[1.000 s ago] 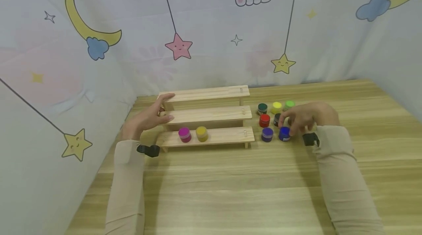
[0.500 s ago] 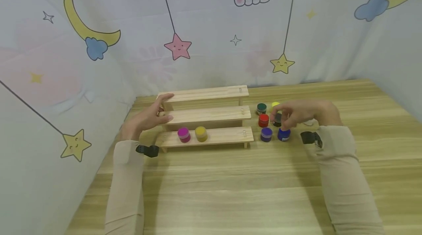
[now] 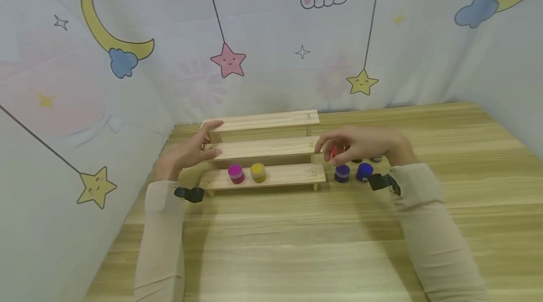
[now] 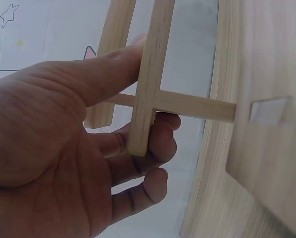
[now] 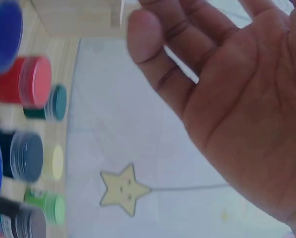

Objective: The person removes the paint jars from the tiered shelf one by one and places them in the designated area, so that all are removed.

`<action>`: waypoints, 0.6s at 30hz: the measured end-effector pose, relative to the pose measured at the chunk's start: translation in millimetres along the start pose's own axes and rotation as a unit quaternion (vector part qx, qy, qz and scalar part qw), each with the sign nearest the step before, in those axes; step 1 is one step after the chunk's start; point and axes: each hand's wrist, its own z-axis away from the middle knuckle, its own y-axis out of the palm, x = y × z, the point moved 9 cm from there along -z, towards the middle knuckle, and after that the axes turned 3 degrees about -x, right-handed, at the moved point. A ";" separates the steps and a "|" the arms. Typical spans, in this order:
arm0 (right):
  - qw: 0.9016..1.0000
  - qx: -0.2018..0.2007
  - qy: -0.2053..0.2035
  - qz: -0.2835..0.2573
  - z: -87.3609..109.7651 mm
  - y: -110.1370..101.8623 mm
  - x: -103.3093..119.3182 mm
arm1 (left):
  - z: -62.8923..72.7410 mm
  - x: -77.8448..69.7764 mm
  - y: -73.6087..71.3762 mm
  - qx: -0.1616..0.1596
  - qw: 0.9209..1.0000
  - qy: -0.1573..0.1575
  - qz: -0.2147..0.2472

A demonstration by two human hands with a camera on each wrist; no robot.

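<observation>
My left hand [image 3: 186, 152] grips the left end of a three-step wooden display rack [image 3: 275, 148]. In the left wrist view, its thumb and fingers go round a wooden strut [image 4: 151, 74]. A magenta paint jar [image 3: 236, 174] and an ochre yellow paint jar [image 3: 258, 173] stand on the lowest step. My right hand [image 3: 365, 144] hovers at the rack's right end, fingers loosely bent, with nothing showing in its palm. Under it stand a purple jar [image 3: 341, 174], a blue jar [image 3: 365, 172] and a red jar [image 5: 36, 82], the last mostly hidden in the head view.
In the right wrist view, a dark green jar [image 5: 56, 102], a pale yellow jar [image 5: 53, 162], a light green jar [image 5: 51, 207] and two dark jars stand close together on the wooden table [image 3: 297, 245]. A printed white curtain [image 3: 271, 19] hangs behind and beside the table.
My right hand has lifted from over the blue jar and moved left, past the black and red jars, to the rack's right end. My left hand keeps its grip.
</observation>
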 end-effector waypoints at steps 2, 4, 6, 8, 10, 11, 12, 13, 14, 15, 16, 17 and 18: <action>1.000 -0.010 -0.010 0.000 -3.9 0.7 6.4 | -0.2 -0.4 -0.3 0.000 1.000 0.000 -0.001; 1.000 -0.025 -0.015 0.001 -7.7 1.1 12.0 | -0.4 -0.9 -0.4 0.001 1.000 0.000 -0.003; 0.999 -0.043 -0.020 0.004 -11.9 1.1 16.6 | -0.3 -0.6 -0.4 0.001 1.000 -0.003 -0.006; 0.998 -0.064 -0.022 0.000 -16.3 1.0 20.4 | -0.1 -0.5 -0.4 0.001 1.000 -0.005 -0.009; 0.996 -0.083 -0.023 -0.006 -21.4 1.7 23.9 | 0.1 -0.3 -0.4 0.001 1.000 -0.006 -0.010; 0.995 -0.091 -0.023 -0.011 -24.0 2.1 25.4 | 0.2 0.0 -0.5 0.001 1.000 -0.008 -0.010; 0.995 -0.100 -0.024 -0.015 -26.9 2.9 26.6 | 0.2 0.1 -0.5 0.001 1.000 -0.009 -0.010; 0.994 -0.108 -0.027 -0.016 -30.1 4.2 28.1 | 0.2 0.2 -0.4 0.001 1.000 -0.010 -0.009; 0.993 -0.115 -0.030 -0.019 -33.3 5.6 29.7 | 0.2 0.5 -0.4 0.001 1.000 -0.011 -0.008; 0.992 -0.122 -0.034 -0.025 -36.8 7.3 31.4 | 0.1 0.7 -0.3 0.001 1.000 -0.011 -0.007; 0.990 -0.130 -0.039 -0.027 -40.2 8.8 32.9 | 0.1 0.8 -0.3 0.001 1.000 -0.011 -0.007; 0.989 -0.137 -0.043 -0.027 -43.6 10.8 34.3 | 0.0 0.7 -0.1 0.002 1.000 -0.010 -0.005; 0.988 -0.143 -0.048 -0.026 -47.1 13.0 35.9 | 0.0 0.7 -0.1 0.002 1.000 -0.009 -0.005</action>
